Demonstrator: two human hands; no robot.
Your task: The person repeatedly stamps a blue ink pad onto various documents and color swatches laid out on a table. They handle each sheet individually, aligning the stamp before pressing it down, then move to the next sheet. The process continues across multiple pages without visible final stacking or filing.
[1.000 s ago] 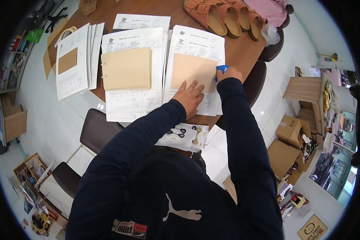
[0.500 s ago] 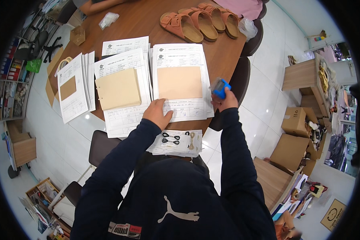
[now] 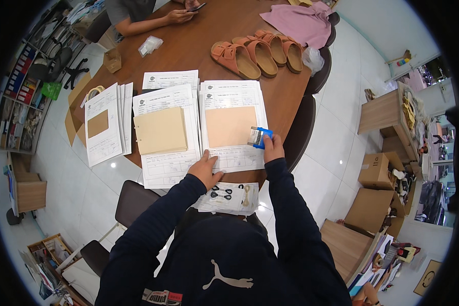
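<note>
My right hand point(image 3: 274, 148) grips a small blue and clear hand stamp point(image 3: 257, 136) over the right edge of a peach swatch point(image 3: 228, 125). Whether the stamp touches the swatch I cannot tell. That swatch lies on a stack of printed forms point(image 3: 239, 162) on the table. At the lower left of this stack rests my left hand point(image 3: 204, 173), open, its fingers on the paper. To the left, a pile of cream swatches point(image 3: 160, 130) lies on more forms, and a brown swatch point(image 3: 98, 125) sits on the leftmost sheets.
Bagged cord loops point(image 3: 227, 198) lie at the table's near edge. Salmon sandals point(image 3: 239, 62), pink cloth point(image 3: 297, 23) and a plastic bag point(image 3: 313, 60) are at the far right. A person's hand point(image 3: 181, 17) holds a phone at the far side. Chairs point(image 3: 302, 122) stand alongside.
My right hand has swung the stamp leftward from beside the forms to over the peach swatch. My left hand stays on the paper. The view has tilted, showing more of the far table.
</note>
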